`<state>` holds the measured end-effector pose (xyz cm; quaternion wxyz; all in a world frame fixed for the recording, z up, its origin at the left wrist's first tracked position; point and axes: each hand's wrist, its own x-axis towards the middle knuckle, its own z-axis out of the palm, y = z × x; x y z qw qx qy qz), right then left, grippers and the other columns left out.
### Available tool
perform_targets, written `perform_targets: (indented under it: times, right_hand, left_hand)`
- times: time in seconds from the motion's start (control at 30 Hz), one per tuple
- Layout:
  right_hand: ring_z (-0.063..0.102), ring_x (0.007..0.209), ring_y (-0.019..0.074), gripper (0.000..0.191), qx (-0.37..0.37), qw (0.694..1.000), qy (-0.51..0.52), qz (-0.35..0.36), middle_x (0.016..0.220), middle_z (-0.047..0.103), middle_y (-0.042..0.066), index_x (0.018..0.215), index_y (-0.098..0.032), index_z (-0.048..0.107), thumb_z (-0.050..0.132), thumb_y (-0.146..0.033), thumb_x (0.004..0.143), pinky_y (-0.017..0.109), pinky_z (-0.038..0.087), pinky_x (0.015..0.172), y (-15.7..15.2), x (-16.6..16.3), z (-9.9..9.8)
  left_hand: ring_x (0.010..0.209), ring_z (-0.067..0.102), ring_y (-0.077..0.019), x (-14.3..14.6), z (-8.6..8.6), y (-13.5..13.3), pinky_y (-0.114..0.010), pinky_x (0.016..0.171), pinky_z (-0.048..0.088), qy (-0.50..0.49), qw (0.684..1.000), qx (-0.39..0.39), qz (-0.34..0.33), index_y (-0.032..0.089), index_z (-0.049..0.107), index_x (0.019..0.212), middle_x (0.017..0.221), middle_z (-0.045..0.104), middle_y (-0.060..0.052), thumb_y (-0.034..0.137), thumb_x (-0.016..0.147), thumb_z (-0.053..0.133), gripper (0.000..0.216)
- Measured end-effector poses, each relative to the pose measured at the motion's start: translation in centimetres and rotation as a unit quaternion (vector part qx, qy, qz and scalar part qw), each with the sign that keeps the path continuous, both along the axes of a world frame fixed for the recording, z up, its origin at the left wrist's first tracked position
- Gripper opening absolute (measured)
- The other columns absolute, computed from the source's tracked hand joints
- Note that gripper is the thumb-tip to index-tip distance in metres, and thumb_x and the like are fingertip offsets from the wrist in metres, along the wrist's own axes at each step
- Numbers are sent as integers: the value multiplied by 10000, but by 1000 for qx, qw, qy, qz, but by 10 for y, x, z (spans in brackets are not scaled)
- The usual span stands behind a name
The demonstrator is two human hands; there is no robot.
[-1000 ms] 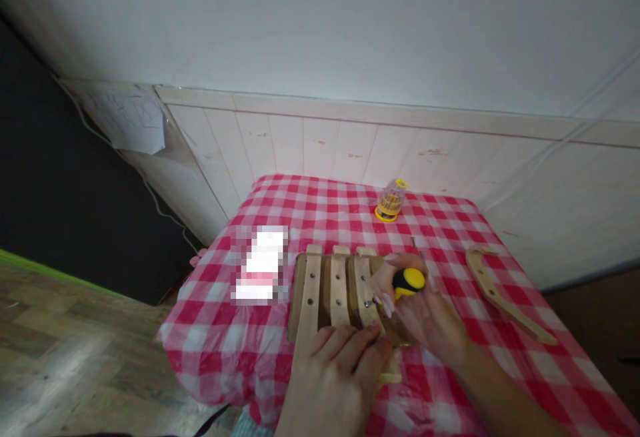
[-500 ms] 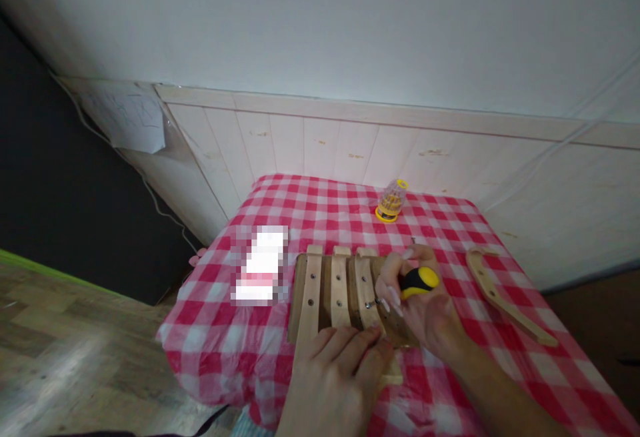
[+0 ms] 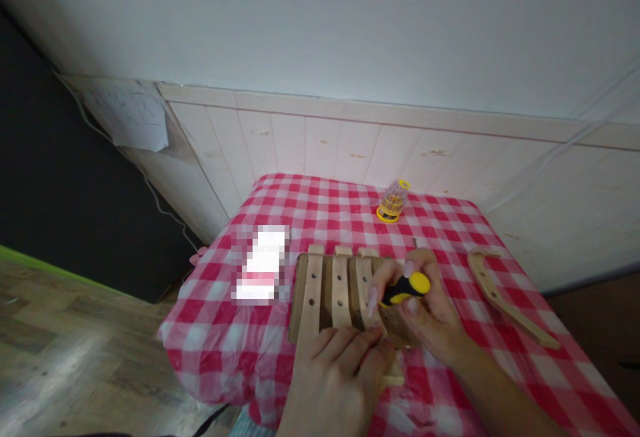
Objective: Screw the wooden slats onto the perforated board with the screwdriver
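Right hand grips yellow-black screwdriver, fingers wrapped round the handle, tip hidden behind fingers over the third slat of the wooden slatted panel. Left hand lies flat, fingers pressing the panel's near edge at 6 o'clock, grasping nothing. Panel sits mid-table on red checked cloth. Bit holder at 12 o'clock, curved wooden piece at 3 o'clock, well apart.
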<state>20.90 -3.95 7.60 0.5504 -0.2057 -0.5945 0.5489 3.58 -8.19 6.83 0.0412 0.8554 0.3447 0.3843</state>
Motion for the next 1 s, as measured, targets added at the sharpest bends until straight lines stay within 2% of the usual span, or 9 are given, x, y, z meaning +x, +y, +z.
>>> perform_targets:
  times: [0.1,0.23,0.33,0.47,0.57,0.7,0.83,0.9,1.0]
  right_hand:
    - [461,594,151,216,-27,999,7,-16,754,562,-39,1107,-352,473,608,-482,999,277,434,556,0,-3,-2]
    - [466,614,184,393,-64,997,26,-38,749,535,-7,1110,-319,557,481,-680,976,332,457,576,3,-7,-1]
    - [490,643,190,356,-73,996,29,-37,751,540,3,1093,-302,574,437,-623,1020,347,464,612,5,-8,0]
    - [543,698,176,208,-33,998,16,-51,820,582,-6,1087,-311,539,570,-503,1013,347,493,686,5,-3,-1]
    - [538,654,158,191,-31,998,12,-53,814,592,-26,1082,-323,505,608,-465,1006,319,489,641,5,-1,-1]
    - [472,605,155,253,-44,996,5,-75,740,560,-28,1090,-301,536,587,-530,998,289,433,566,4,-4,0]
    - [457,606,174,405,-95,993,37,-61,715,544,-15,1031,-285,586,501,-677,971,317,455,587,4,-8,3]
    - [471,618,183,407,-100,993,32,-47,717,537,-8,992,-279,589,480,-670,981,341,470,621,4,-8,3]
    - [528,682,199,337,-62,997,-3,-35,787,571,16,995,-278,572,479,-602,1011,370,484,691,3,-5,1]
  left_hand:
    - [819,772,-163,-1,0,0,-307,671,601,7,1000,-3,-2,206,722,1063,1070,819,24,343,1131,319,430]
    - [815,771,-162,-2,1,-1,-309,667,603,9,1000,-2,-2,208,719,1052,1071,819,26,333,1131,330,416]
    - [815,770,-161,-2,0,-1,-305,670,605,11,1000,0,-1,208,720,1046,1070,819,27,318,1127,363,383]
    - [834,770,-160,-1,-1,-2,-301,694,607,8,1000,3,-1,205,720,1064,1068,819,24,291,1122,394,343]
    - [849,770,-157,-1,0,-2,-297,711,608,6,1000,0,-1,207,720,1065,1064,819,29,281,1120,402,331]
    - [831,766,-160,-2,-1,-1,-299,686,606,14,1000,-4,-9,206,721,1070,1077,816,25,279,1108,439,294]
    - [869,760,-158,-3,-4,-2,-289,720,608,27,999,-17,-14,200,724,1096,1120,808,15,245,1055,576,160]
    - [886,759,-159,-3,-5,-2,-289,738,609,35,999,-21,-15,200,725,1097,1134,805,12,231,1038,607,135]
    - [896,761,-163,-3,-4,-2,-295,746,611,36,999,-24,-16,205,723,1103,1134,806,17,218,1044,593,143]
